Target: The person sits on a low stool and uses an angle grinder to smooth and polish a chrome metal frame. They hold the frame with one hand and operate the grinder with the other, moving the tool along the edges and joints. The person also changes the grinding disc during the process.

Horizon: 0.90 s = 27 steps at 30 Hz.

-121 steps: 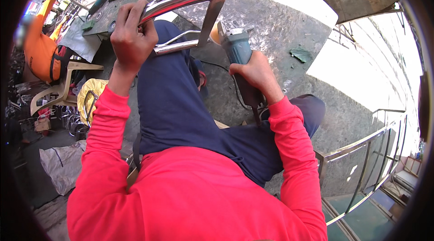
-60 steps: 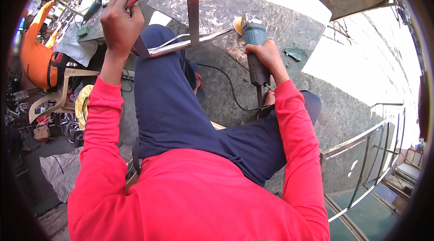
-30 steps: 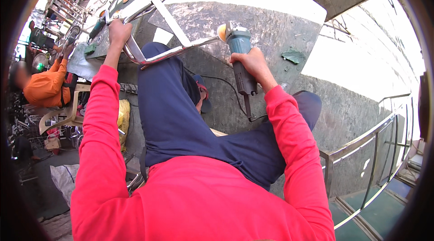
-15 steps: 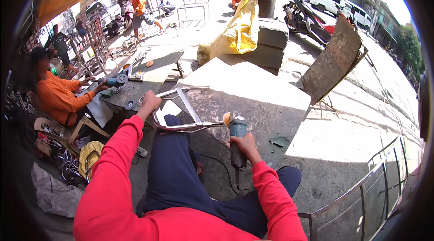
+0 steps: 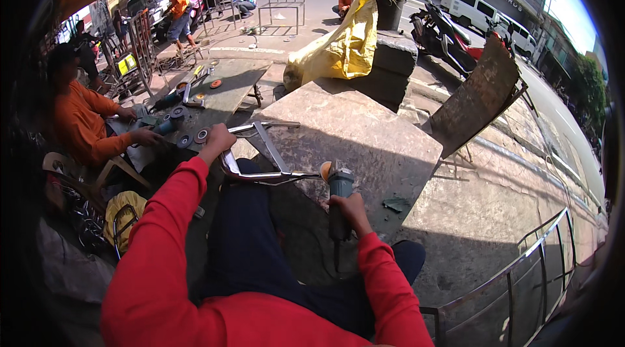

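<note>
My left hand (image 5: 217, 140) grips the bent end of a shiny metal tube frame (image 5: 260, 152), which rests across my knee and on the edge of a grey slab (image 5: 364, 132). My right hand (image 5: 348, 207) is closed around the body of a grey-green angle grinder (image 5: 338, 197), held upright. Its disc (image 5: 323, 171) sits right at the frame's lower tube. The grinder's cord runs down past my leg.
A person in orange (image 5: 81, 119) sits at the left, holding another grinder at a low bench (image 5: 215, 90) with discs and tools on it. A yellow sack (image 5: 342, 44), a concrete block, a rusty metal sheet (image 5: 478, 96) and motorbikes stand ahead. A steel railing (image 5: 514, 282) lies at the lower right.
The view has lifted from my lap to the street. My left hand turned the frame and moved it forward and down; the grinder came up to the frame's lower tube.
</note>
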Motion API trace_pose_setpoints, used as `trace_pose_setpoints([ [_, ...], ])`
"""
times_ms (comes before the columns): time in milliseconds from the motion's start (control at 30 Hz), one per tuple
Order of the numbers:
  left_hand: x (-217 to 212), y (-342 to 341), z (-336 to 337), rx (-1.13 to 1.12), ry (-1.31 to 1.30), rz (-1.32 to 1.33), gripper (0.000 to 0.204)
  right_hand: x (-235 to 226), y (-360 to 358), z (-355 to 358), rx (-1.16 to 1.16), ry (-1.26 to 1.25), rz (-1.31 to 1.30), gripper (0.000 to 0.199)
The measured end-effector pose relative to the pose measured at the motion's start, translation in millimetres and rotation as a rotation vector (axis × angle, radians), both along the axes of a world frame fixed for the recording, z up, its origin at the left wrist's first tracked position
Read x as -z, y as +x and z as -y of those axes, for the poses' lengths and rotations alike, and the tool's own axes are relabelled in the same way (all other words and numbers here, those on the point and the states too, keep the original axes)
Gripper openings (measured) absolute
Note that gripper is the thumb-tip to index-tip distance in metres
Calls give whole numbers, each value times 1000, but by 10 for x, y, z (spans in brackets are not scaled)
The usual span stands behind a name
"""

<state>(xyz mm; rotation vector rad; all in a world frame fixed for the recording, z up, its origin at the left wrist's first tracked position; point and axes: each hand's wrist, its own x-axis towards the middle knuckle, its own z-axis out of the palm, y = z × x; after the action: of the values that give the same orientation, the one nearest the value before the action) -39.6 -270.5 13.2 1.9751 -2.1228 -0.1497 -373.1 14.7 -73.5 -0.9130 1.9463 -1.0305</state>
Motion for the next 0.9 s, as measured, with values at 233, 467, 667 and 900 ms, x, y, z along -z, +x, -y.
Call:
trace_pose_setpoints([
  [233,7,-25,-25,-3,-21,-12,37,-83,4,0,-22,-35,-32,50],
  [467,-13,1,-15,1,-4,59,46,-229,286,-121,-153,-30,185,46],
  [667,44,71,85,19,-67,88,53,-70,-53,-27,13,-5,-47,46],
  [900,8,162,-45,166,-106,-20,48,-130,-430,-366,28,79,-126,51],
])
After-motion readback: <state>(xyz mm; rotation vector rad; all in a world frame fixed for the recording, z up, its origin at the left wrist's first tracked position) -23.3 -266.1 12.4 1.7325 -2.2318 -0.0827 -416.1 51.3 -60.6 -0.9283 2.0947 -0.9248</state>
